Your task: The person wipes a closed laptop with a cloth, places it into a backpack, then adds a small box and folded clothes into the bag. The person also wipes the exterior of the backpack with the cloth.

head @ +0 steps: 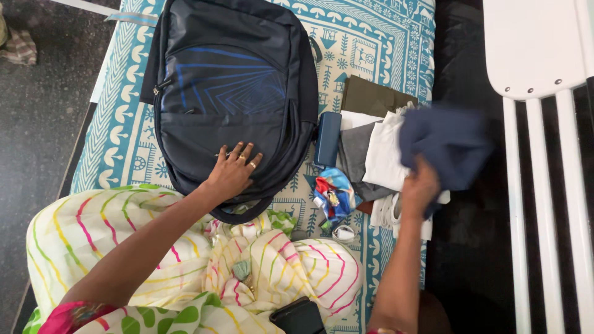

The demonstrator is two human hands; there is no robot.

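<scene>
Resting flat with fingers spread, the left hand (234, 172) presses the dark backpack (232, 93) lying on the patterned bed sheet (377, 43). The right hand (419, 187), near the sheet's right edge, is clamped on a blurred navy cloth (445, 143) above folded clothes (377, 154); a blue case (327, 139) lies beside the backpack.

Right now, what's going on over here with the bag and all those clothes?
A person sits on a patterned blue and white sheet with a dark blue backpack lying in front of them. Their left hand rests flat on the lower front of the backpack. Their right hand holds up a dark blue cloth, blurred, over a pile of folded clothes beside the bag. A slim blue case and a colourful pouch lie between the backpack and the pile.
</scene>
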